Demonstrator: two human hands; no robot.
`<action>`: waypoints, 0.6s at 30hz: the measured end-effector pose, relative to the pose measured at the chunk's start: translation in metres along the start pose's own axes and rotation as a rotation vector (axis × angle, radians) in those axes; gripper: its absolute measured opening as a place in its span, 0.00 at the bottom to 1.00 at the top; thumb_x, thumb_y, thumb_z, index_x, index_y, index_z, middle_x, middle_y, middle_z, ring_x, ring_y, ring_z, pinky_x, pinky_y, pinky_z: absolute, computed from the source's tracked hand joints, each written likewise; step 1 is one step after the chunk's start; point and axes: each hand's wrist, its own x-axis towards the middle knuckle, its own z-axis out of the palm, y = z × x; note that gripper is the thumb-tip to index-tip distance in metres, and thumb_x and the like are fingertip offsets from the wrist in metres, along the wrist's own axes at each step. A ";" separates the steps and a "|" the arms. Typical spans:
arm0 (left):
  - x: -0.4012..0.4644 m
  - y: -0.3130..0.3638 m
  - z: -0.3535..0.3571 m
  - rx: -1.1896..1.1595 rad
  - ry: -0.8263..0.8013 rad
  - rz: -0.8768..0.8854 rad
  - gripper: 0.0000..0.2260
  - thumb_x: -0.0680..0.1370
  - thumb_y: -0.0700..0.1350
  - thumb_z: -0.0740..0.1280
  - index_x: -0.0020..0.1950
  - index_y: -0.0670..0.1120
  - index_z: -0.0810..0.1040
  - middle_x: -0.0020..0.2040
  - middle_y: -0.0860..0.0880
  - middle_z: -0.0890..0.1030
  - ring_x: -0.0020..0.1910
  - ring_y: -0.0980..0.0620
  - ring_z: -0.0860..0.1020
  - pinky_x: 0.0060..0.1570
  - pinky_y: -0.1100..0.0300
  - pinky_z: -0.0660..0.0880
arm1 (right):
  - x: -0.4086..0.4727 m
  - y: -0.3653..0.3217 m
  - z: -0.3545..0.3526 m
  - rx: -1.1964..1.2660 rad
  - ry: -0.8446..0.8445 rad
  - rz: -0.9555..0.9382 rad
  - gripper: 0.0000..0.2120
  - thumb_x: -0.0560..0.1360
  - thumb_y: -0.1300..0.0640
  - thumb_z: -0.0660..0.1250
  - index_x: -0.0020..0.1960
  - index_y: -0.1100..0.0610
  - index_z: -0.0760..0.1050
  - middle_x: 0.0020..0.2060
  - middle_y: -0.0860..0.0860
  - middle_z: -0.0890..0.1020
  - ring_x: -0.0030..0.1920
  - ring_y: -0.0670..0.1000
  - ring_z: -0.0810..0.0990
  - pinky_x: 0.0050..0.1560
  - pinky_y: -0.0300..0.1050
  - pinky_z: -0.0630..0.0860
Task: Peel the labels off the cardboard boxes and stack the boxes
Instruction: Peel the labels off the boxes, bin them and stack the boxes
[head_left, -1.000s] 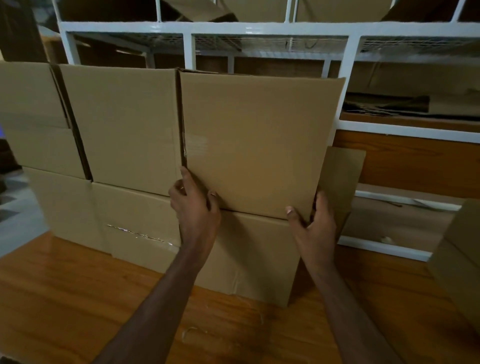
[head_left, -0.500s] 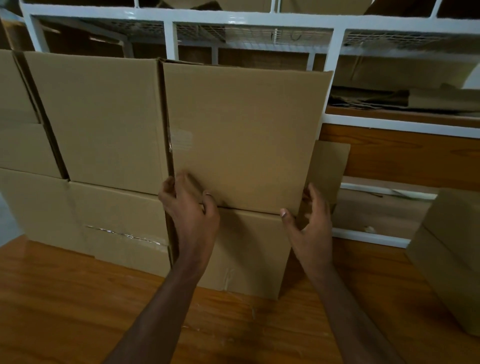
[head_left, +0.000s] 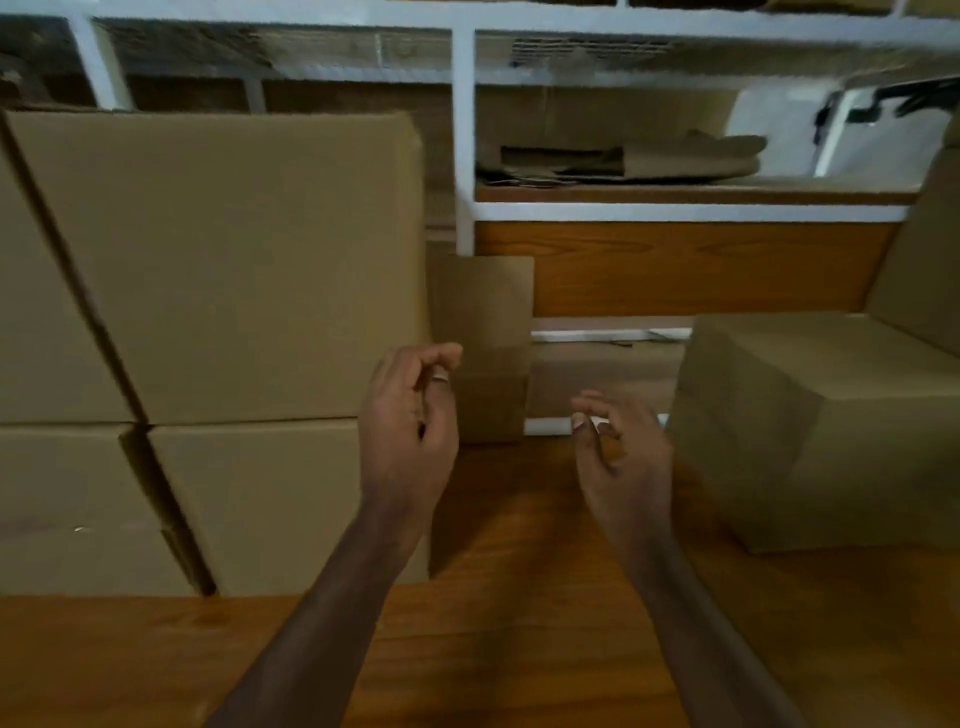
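Note:
A plain cardboard box (head_left: 234, 260) sits on top of another cardboard box (head_left: 260, 499) at the left, part of a stack two rows high. No label shows on their near faces. My left hand (head_left: 410, 431) hovers just right of the stack's edge, fingers loosely curled, holding nothing. My right hand (head_left: 621, 457) hangs in the air over the wooden table (head_left: 519, 649), fingers relaxed and empty. A further cardboard box (head_left: 810, 431) stands on the table to the right of my right hand.
More stacked boxes (head_left: 52, 364) fill the far left. A white metal shelf frame (head_left: 465, 156) rises behind, with flattened cardboard (head_left: 623, 156) on its shelf. A loose cardboard flap (head_left: 483, 332) leans behind the stack. Another box edge (head_left: 924, 260) shows at far right.
Both hands have let go of the upper box and pulled back from it. The view has swung to the right, bringing the right-hand box closer to the middle.

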 end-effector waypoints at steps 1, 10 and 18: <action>-0.003 0.007 0.016 -0.010 -0.046 0.001 0.11 0.80 0.38 0.59 0.56 0.48 0.78 0.52 0.56 0.79 0.54 0.57 0.78 0.52 0.59 0.76 | 0.000 0.009 -0.014 -0.010 0.017 0.010 0.12 0.78 0.53 0.62 0.55 0.58 0.80 0.52 0.52 0.81 0.55 0.47 0.78 0.53 0.47 0.79; -0.069 0.079 0.208 -0.069 -0.336 -0.147 0.13 0.81 0.41 0.63 0.63 0.54 0.72 0.58 0.53 0.79 0.56 0.61 0.76 0.55 0.62 0.77 | 0.003 0.131 -0.183 -0.243 0.151 0.174 0.12 0.78 0.55 0.64 0.56 0.61 0.79 0.46 0.54 0.83 0.45 0.52 0.82 0.41 0.46 0.80; -0.098 0.110 0.359 0.063 -0.440 -0.128 0.19 0.80 0.46 0.66 0.72 0.54 0.71 0.68 0.49 0.66 0.65 0.55 0.67 0.63 0.51 0.74 | 0.014 0.242 -0.282 -0.199 0.122 0.415 0.17 0.78 0.55 0.65 0.67 0.53 0.72 0.55 0.49 0.80 0.55 0.52 0.80 0.51 0.55 0.81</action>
